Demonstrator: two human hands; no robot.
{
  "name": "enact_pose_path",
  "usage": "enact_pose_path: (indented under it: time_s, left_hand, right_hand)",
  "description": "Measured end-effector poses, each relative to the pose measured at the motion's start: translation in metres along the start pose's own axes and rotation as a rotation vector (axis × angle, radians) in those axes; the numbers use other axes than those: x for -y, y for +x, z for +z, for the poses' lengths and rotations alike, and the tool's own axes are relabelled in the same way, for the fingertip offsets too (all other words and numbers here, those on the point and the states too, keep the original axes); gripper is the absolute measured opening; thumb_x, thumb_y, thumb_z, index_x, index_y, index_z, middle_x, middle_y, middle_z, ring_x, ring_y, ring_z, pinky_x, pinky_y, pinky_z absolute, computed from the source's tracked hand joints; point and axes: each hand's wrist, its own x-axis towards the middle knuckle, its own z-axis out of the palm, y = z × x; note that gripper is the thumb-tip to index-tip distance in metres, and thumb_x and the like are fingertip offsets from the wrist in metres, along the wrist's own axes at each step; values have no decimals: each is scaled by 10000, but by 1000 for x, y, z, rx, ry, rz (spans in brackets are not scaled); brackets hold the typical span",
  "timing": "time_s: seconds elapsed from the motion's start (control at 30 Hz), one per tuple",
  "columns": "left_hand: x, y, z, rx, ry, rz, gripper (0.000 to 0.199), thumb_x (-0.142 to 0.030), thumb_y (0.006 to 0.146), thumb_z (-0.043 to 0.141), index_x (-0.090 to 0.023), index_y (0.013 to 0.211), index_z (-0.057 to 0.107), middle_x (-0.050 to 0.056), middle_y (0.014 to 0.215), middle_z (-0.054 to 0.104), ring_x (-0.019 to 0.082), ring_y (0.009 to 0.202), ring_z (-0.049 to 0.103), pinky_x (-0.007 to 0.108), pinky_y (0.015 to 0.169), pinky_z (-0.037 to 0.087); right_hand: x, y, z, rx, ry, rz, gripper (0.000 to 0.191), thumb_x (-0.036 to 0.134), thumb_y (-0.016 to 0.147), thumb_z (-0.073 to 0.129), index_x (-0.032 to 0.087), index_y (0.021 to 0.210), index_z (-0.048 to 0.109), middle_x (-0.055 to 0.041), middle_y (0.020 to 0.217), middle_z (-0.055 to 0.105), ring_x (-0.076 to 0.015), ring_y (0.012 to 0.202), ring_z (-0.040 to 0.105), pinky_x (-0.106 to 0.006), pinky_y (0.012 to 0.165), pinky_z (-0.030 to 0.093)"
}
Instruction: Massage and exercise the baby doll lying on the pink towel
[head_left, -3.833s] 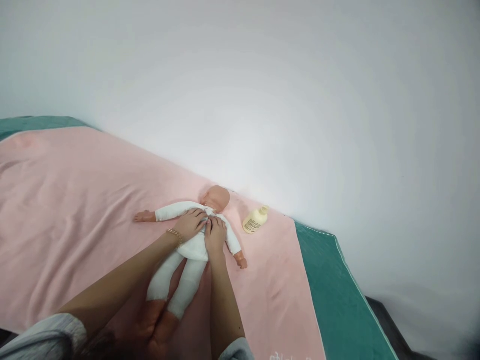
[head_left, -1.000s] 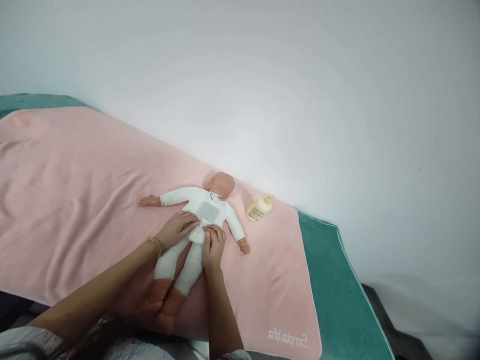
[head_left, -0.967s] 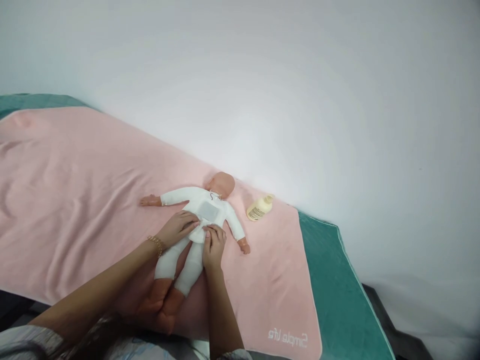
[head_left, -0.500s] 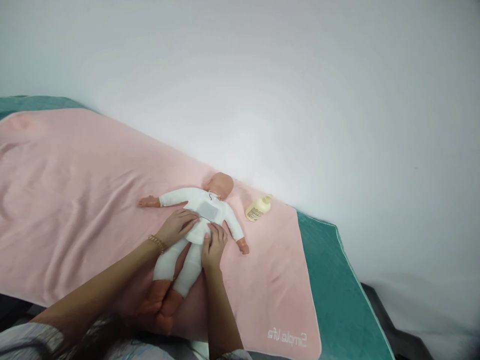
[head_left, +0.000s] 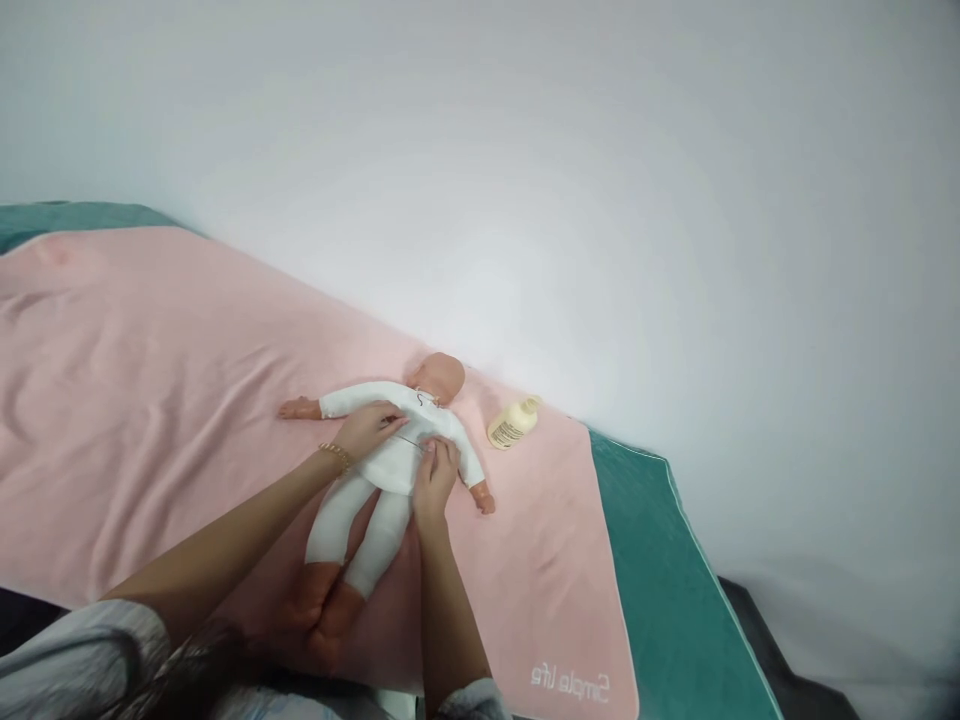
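A baby doll (head_left: 394, 475) with a white cloth body lies on its back on a pink blanket. Its head points away from me, and its bare feet are nearest. At the chest, my left hand (head_left: 369, 430) pinches the cloth on the left side of a thin dark seam or opening. My right hand (head_left: 436, 478) is closed with its fingertips on the cloth at the right end of that line. What exactly lies under my fingertips is too small to see.
A cream pump bottle (head_left: 514, 423) rests on the pink blanket (head_left: 540, 560), right of the doll's arm. Green cloth (head_left: 660, 560) shows beneath the blanket's right side. A white wall (head_left: 525, 200) rises directly behind the bed's far edge.
Both hands have moved slightly up the doll's chest. The grey panel seen there before is now mostly out of sight. The view has shifted slightly.
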Motion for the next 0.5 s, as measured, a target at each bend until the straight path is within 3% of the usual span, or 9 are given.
enact_pose_path:
  time_s: [0.13,0.33,0.5]
  left_hand:
    - [-2,22,9,-20,23,59,359,-438,933,425,-183,964,676,86,1051,698,259,1020,606,401,932,450]
    - [5,29,24,14,88,71,328,-366,919,407,-184,883,678,100,936,708,268,896,635,426,850,481]
    - [11,26,29,17,116,61,312,-347,905,414,-183,831,669,105,893,701,270,860,628,427,824,484]
  right_hand:
    - [-3,32,12,-1,-43,0,294,302,979,370,184,1016,638,-99,1041,638,-225,1038,536,-371,918,411]
    - [-16,44,28,66,-148,3,293,243,954,383,174,854,649,-107,894,653,-248,874,544,-366,806,403]
    - [-23,40,33,93,-189,2,279,241,945,405,176,826,648,-108,868,650,-257,864,548,-372,803,394]
